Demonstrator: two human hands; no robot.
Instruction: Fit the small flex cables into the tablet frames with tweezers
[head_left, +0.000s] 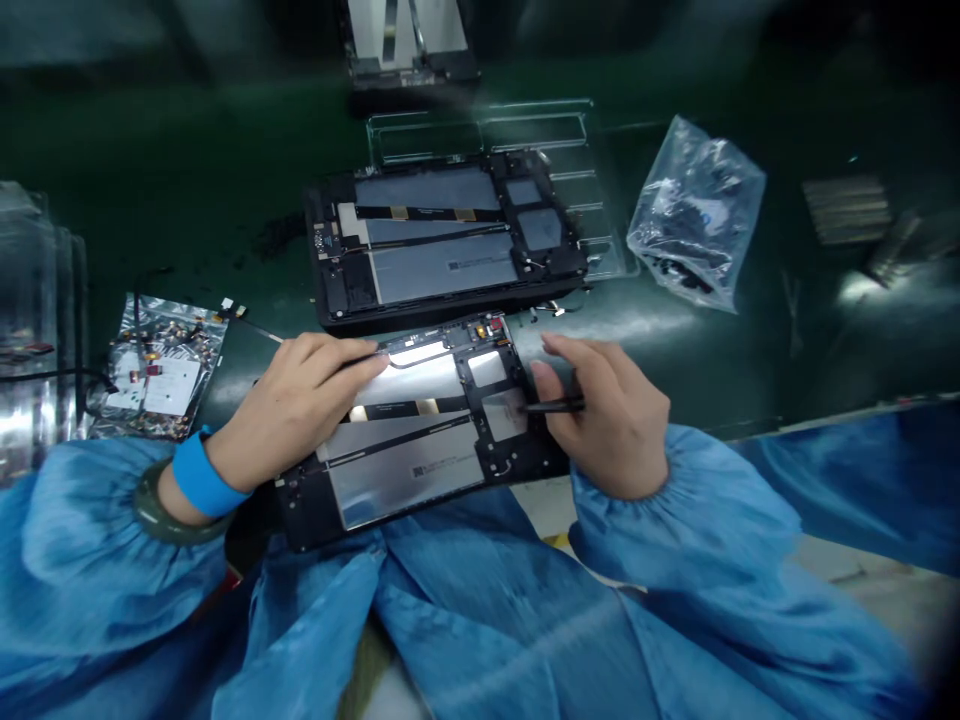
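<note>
An opened tablet [409,470] lies tilted at the near edge of the bench, its silver battery area, black frame and ribbon cables exposed. My left hand [296,400] grips its far left side, with fingertips at the upper edge; the grip's underside is hidden. Over the tablet's right end, my right hand [611,410] is closed on dark tweezers [551,406], whose tips point left over a small silver plate [504,414]. Just beyond sits a second opened tablet [442,270], stacked on something dark and partly over a clear plastic tray [600,215].
A clear bag of dark parts [697,215] lies at the right. At left are a bag of small components [161,365] and stacked clear trays [37,310]. Another opened device [409,40] sits at the back. Blurred metal strips [846,208] lie far right on the green mat [247,130].
</note>
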